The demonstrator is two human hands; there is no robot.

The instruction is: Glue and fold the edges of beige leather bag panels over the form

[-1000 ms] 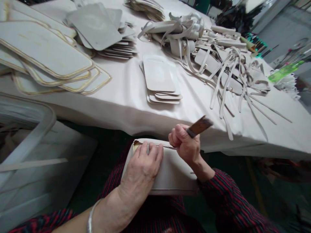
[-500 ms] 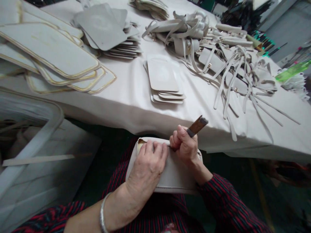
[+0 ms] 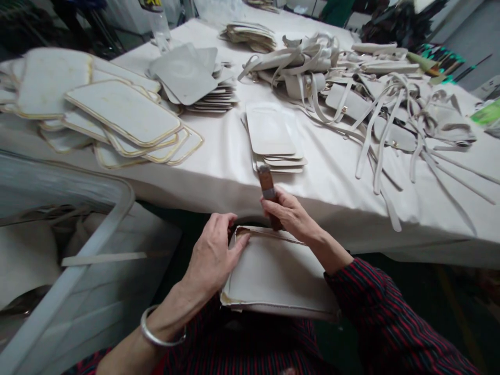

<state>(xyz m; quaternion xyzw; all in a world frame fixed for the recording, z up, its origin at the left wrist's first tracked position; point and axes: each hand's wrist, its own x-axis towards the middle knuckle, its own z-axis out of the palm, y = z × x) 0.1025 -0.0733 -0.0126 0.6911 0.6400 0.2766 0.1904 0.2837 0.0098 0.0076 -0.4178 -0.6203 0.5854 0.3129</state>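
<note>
On my lap lies an off-white leather bag piece (image 3: 279, 273) with folded edges and yellowish marks at its corners. My left hand (image 3: 211, 255) grips its upper left corner, thumb on the top face and fingers curled over the far edge. Closed around a short brown tool with a grey metal band (image 3: 266, 179) is my right hand (image 3: 289, 211). The tool stands nearly upright at the piece's far edge, its lower end by the fold; I cannot tell whether they touch.
The cloth-covered table (image 3: 222, 156) bears stacked off-white panels (image 3: 273, 130), yellow-edged panels (image 3: 125, 112), grey-white squares (image 3: 187, 73) and a heap of strapped bag parts (image 3: 375, 112). At left stands a translucent bin (image 3: 117, 208) holding leather pieces.
My right hand has moved left along the far edge, tipping the tool more upright. My left hand has shifted from the top face to the left corner. The piece sits turned slightly.
</note>
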